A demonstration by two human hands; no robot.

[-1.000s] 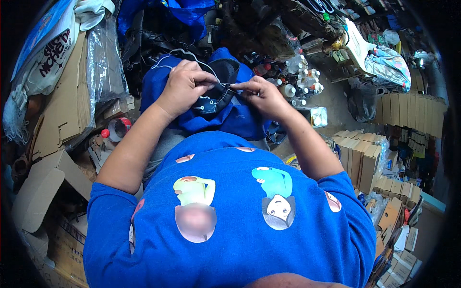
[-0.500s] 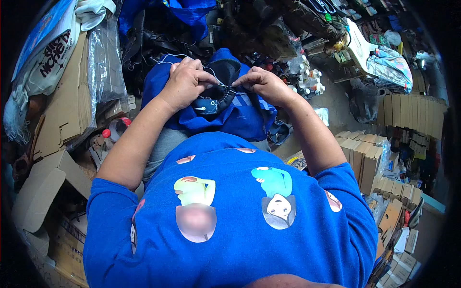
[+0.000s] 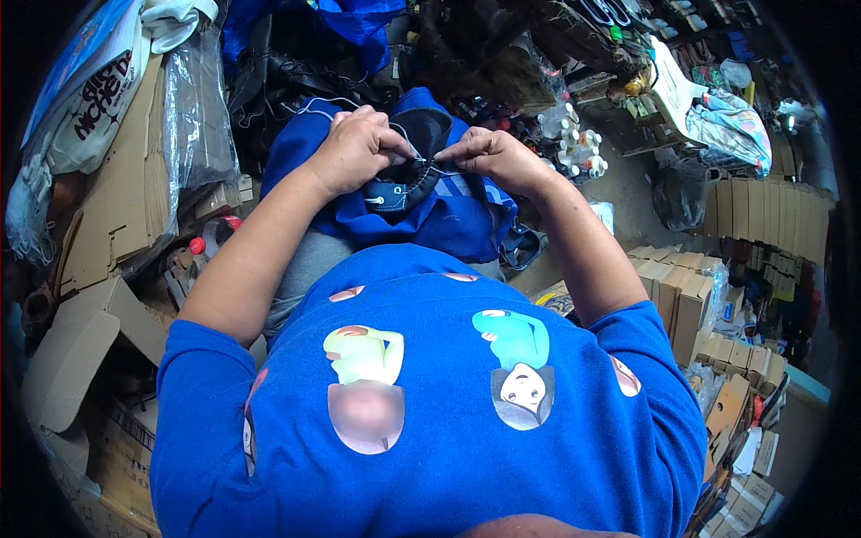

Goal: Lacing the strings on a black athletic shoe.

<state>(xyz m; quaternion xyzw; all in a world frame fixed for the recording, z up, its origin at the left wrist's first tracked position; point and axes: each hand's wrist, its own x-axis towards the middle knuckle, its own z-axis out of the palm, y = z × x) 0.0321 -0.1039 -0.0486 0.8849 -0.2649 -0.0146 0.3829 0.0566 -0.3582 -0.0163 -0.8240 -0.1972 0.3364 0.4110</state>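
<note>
A dark navy shoe (image 3: 389, 196) with a pale eyelet lies on a blue cloth (image 3: 359, 221) over my lap. Its opening faces up, and light stitches show along its rim. Over the rim, my left hand (image 3: 362, 151) is closed in a pinch on a thin pale thread (image 3: 325, 111) that loops out behind it. Just to its right, my right hand (image 3: 491, 160) pinches thread beside the same stitched edge. The two sets of fingertips are almost touching. Whether a needle sits between them is too small to make out.
Flat cardboard (image 3: 117, 170) and an open carton (image 3: 76, 359) stand at the left, by a red-capped bottle (image 3: 208, 240). Several white bottles (image 3: 578, 148) sit beyond my right hand. Stacked boxes (image 3: 673, 287) line the right side; a dark bag (image 3: 686, 193) rests on the floor.
My left hand has shifted slightly right, bringing its fingertips closer to the shoe's rim and to my right fingers. The right hand and the shoe have barely moved.
</note>
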